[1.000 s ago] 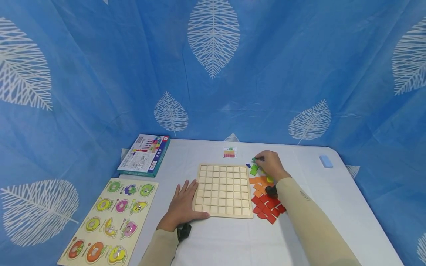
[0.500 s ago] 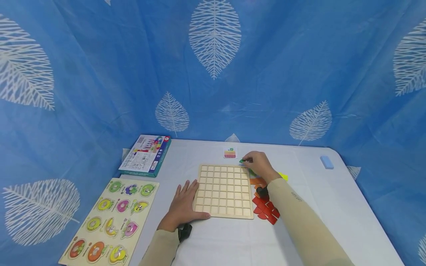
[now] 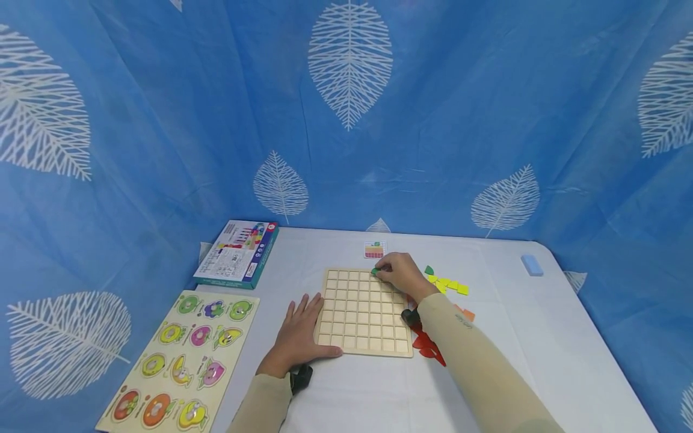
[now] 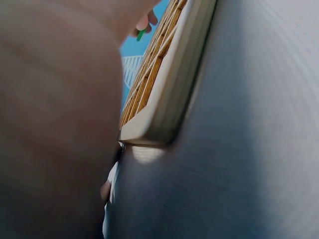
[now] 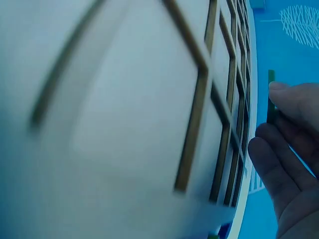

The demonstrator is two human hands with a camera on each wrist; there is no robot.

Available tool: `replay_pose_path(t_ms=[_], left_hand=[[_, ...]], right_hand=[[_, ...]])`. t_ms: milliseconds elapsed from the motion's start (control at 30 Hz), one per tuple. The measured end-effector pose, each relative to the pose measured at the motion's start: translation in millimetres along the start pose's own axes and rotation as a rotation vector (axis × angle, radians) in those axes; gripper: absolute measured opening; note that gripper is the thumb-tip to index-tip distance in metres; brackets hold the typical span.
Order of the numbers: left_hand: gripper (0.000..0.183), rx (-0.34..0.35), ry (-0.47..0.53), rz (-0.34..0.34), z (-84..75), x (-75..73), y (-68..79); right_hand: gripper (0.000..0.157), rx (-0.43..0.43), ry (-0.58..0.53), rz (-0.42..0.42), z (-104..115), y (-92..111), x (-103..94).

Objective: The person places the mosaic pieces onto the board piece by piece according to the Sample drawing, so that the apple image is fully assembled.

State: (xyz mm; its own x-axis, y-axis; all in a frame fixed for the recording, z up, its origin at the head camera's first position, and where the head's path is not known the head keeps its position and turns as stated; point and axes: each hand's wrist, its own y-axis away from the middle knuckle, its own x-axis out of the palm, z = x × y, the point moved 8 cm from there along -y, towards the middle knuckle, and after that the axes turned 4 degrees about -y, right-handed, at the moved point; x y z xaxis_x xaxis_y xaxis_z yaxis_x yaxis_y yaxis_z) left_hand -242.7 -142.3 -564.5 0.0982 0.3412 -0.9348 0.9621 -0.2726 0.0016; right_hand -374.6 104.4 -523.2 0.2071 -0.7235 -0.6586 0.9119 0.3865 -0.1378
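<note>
A wooden grid board (image 3: 360, 313) lies flat on the white table, its square cells bare. My left hand (image 3: 296, 334) rests at the board's left side, fingers spread along the edge and thumb along the near left corner. Over the board's far right part, my right hand (image 3: 400, 273) pinches a small flat green piece (image 3: 375, 272) between thumb and fingertips. The right wrist view shows that green piece (image 5: 271, 97) edge-on in the fingers, close over the grid. Red pieces (image 3: 426, 346) lie right of the board, partly hidden by the right forearm.
Yellow squares (image 3: 449, 284), a green leaf-shaped piece (image 3: 429, 270) and orange pieces (image 3: 467, 313) lie right of the board. Behind it is a small pattern card (image 3: 375, 249). A box (image 3: 235, 252) and a fruit picture board (image 3: 178, 361) stand left; a blue block (image 3: 532, 265) lies far right.
My right hand has carried the green piece leftward from the loose pieces to above the board's far edge. Yellow pieces have come into sight behind it. My left hand has stayed put.
</note>
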Motion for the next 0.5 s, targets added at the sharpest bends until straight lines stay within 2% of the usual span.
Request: replay_pose_path(t_ms=[267,500], left_hand=[[0.132,-0.006,0.002,0.005,-1.1,-0.5,-0.2],[0.134,-0.009,0.006,0.013,-0.3,1.7,0.1]], right_hand=[[0.016,-0.056,-0.006,0.033,17.8,-5.2,13.5],[0.016,-0.018,0.045,0.059,17.7,-8.9,24.5]])
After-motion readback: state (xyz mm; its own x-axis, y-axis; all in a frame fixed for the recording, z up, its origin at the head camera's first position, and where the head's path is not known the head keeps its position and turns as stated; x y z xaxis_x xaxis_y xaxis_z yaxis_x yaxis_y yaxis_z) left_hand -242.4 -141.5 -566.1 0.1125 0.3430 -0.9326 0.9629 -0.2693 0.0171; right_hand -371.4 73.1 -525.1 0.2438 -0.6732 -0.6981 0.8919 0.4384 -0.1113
